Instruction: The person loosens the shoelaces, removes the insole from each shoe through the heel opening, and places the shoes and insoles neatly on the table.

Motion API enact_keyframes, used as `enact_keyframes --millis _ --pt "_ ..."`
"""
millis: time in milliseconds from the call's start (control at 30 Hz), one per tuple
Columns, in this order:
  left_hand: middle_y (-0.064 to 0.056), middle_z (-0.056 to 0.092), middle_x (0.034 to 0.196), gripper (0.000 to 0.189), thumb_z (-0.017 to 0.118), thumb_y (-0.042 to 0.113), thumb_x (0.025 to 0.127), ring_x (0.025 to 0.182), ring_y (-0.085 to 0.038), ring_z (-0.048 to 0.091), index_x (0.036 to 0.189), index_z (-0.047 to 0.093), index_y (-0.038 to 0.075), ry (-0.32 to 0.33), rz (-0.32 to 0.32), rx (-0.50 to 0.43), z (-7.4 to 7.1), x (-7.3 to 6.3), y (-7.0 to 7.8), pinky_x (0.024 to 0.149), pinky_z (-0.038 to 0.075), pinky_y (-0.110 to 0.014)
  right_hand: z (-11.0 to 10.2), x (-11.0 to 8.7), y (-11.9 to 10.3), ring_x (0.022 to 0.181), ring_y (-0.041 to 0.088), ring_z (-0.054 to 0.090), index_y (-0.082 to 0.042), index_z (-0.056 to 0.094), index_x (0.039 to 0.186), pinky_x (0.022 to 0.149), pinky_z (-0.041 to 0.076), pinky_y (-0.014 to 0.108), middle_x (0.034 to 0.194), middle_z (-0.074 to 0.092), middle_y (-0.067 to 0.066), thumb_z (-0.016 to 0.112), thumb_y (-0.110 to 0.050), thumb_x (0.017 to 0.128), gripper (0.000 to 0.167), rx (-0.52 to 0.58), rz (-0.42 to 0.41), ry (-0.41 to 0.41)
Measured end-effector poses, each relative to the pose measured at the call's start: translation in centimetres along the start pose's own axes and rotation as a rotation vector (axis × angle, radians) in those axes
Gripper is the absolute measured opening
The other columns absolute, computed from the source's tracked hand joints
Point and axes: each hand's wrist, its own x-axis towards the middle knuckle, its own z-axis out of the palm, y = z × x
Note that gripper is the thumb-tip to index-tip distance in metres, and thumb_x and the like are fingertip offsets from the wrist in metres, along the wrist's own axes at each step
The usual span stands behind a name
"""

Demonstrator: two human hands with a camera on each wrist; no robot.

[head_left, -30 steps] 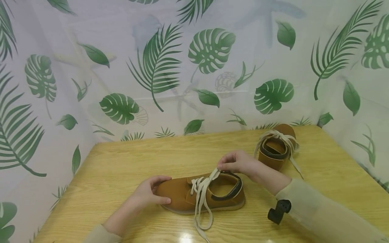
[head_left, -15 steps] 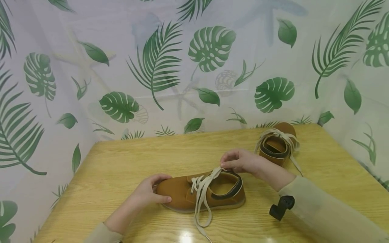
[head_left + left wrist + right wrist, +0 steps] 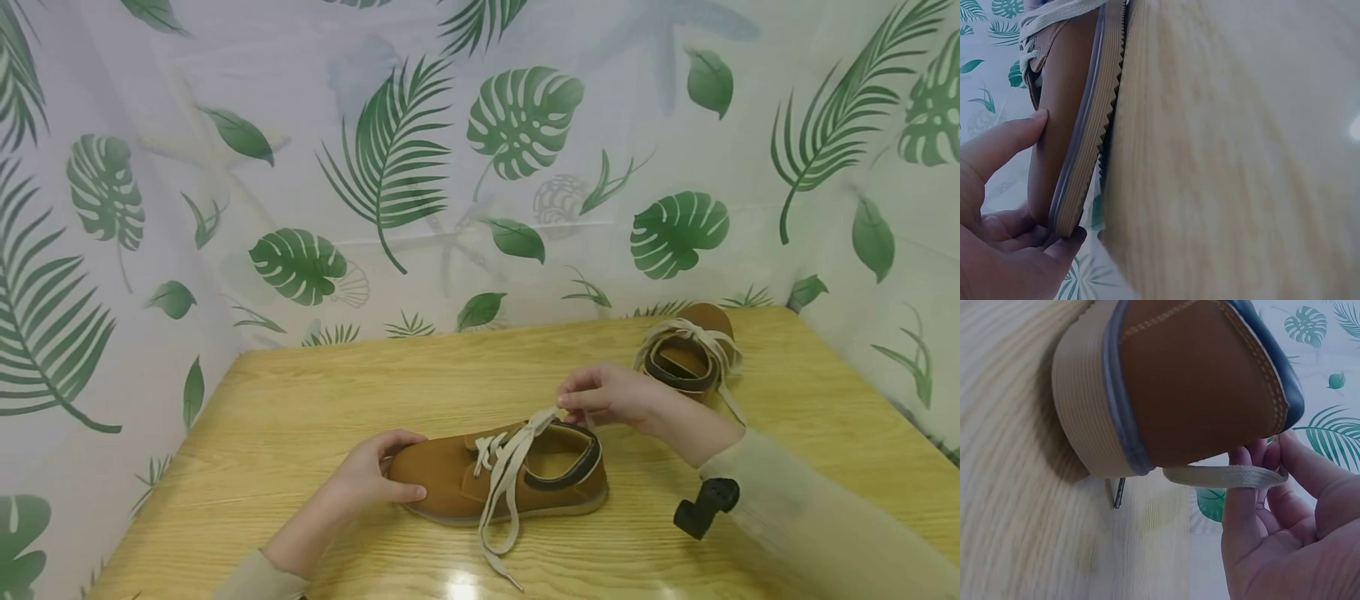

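A brown shoe (image 3: 442, 479) with cream laces and a dark padded collar sits on the table, toe to the left. My left hand (image 3: 366, 473) grips its toe, thumb on the near side; in the left wrist view the thumb presses the brown upper (image 3: 1069, 106) and the fingers wrap round the toe end. Above the shoe's opening, my right hand (image 3: 618, 398) pinches the shoelace (image 3: 542, 421) between thumb and fingers. Seen from the right wrist, a flat stretch of lace (image 3: 1229, 476) runs from behind the heel to the fingertips. Other lace lengths hang over the near side.
A second brown shoe (image 3: 711, 323), its laces tied in a bow, stands at the back right, partly behind my right forearm. The wooden table (image 3: 360, 383) ends at a leaf-patterned cloth (image 3: 450, 183). A black strap device (image 3: 707, 507) sits on my right sleeve.
My right hand has drawn the lace to the right, away from the toe. The loop hanging on the near side has shrunk a little. The left hand keeps its hold.
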Motion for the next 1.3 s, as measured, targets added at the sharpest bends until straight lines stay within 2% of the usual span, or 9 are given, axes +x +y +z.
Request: enact_keyframes --millis 333,633,733,833,1033,1167,1300 --pt "-0.024 0.058 0.145 0.068 0.085 -0.002 0.085 0.131 -0.038 0.062 0.146 0.054 -0.002 0.016 -0.013 0.023 -0.1 0.2 -0.3 0.105 0.061 -0.042 -0.2 -0.3 0.0 0.085 0.008 0.073 -0.002 0.071 0.105 0.078 0.062 0.024 0.090 0.073 -0.004 0.061 -0.011 0.108 0.014 -0.024 0.004 0.020" --pt "-0.024 0.059 0.145 0.067 0.085 -0.002 0.086 0.130 -0.036 0.063 0.146 0.055 -0.002 0.011 -0.021 0.024 0.0 0.2 -0.1 0.103 0.062 -0.039 -0.1 -0.5 -0.5 0.089 0.008 0.075 0.010 0.064 0.118 0.080 0.064 0.024 0.100 0.073 0.004 0.056 -0.012 0.110 0.024 -0.049 0.013 0.023" --pt "-0.024 0.058 0.145 0.067 0.085 -0.003 0.086 0.131 -0.037 0.063 0.146 0.054 -0.003 0.006 -0.016 0.020 0.1 0.1 0.0 0.103 0.062 -0.040 -0.1 -0.5 -0.6 0.089 0.008 0.075 0.009 0.063 0.117 0.080 0.064 0.024 0.099 0.073 0.004 0.056 -0.012 0.111 0.024 -0.044 0.020 0.027" --pt "-0.025 0.058 0.145 0.067 0.085 -0.003 0.086 0.130 -0.036 0.063 0.146 0.054 -0.003 0.004 -0.013 0.023 0.1 0.1 0.0 0.102 0.062 -0.040 -0.3 -0.8 -0.8 0.085 0.008 0.071 0.006 0.066 0.115 0.079 0.061 0.026 0.091 0.071 0.000 0.057 -0.014 0.110 0.022 -0.077 0.031 0.044" --pt "-0.025 0.057 0.146 0.067 0.084 -0.003 0.086 0.132 -0.039 0.062 0.146 0.054 -0.002 0.007 -0.018 0.026 0.2 0.1 0.1 0.103 0.062 -0.040 -1.1 -1.3 -2.0 0.069 0.013 0.053 -0.005 0.073 0.098 0.069 0.046 0.029 0.069 0.057 -0.004 0.066 -0.018 0.106 0.017 -0.271 0.018 0.082" --pt "-0.026 0.056 0.148 0.067 0.084 -0.004 0.087 0.135 -0.043 0.060 0.146 0.053 -0.003 0.002 -0.013 0.028 0.3 0.0 0.2 0.105 0.061 -0.042 -1.3 -1.1 -2.9 0.069 0.012 0.054 -0.006 0.074 0.093 0.074 0.051 0.030 0.068 0.059 -0.005 0.068 -0.017 0.105 0.016 -0.317 0.009 0.090" --pt "-0.026 0.056 0.148 0.067 0.084 -0.004 0.087 0.135 -0.044 0.059 0.146 0.053 -0.003 -0.001 -0.013 0.033 0.3 -0.1 0.3 0.106 0.061 -0.044 -1.1 -0.9 -3.5 0.073 0.010 0.059 -0.002 0.075 0.100 0.075 0.054 0.029 0.072 0.065 -0.006 0.071 -0.016 0.103 0.014 -0.310 -0.001 0.118"
